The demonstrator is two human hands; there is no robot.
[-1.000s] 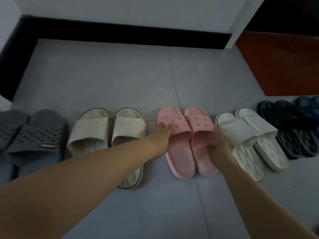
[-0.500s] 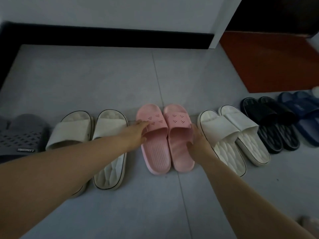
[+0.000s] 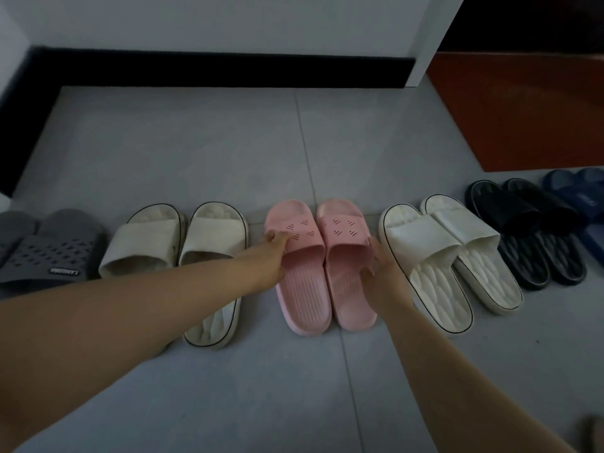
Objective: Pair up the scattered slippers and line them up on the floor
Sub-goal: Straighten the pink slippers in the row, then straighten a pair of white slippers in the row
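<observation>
Squaring up the pink pair (image 3: 304,299) at the centre of the frame, side by side and touching, toes toward the top edge, soles flat on the grey floor (image 3: 228,152).

Head view. Reaching in from lower left with the left hand (image 3: 271,253), thumb laid on the outer edge of the left slipper's strap; cannot tell whether the fingers curl under it. Reaching in from lower right with the right hand (image 3: 382,273), fingers curled round the outer rim of the right slipper just below its strap, clamped on it.

Flanked in one row by a cream pair (image 3: 143,243) just to the left, a grey pair (image 3: 49,253) at the far left edge, a white pair (image 3: 434,289) just to the right, then a black pair (image 3: 523,217) and a blue pair (image 3: 588,197) toward the right edge. Red mat (image 3: 523,109) at upper right.

Judged light, of moulded foam or rubber: springy, not fragile, likely to slide readily on smooth tile under a sideways nudge. Best taken by the strap's edge or the sole's rim, as here. To be avoided: pressing down on the strap alone, likely to flatten it.
</observation>
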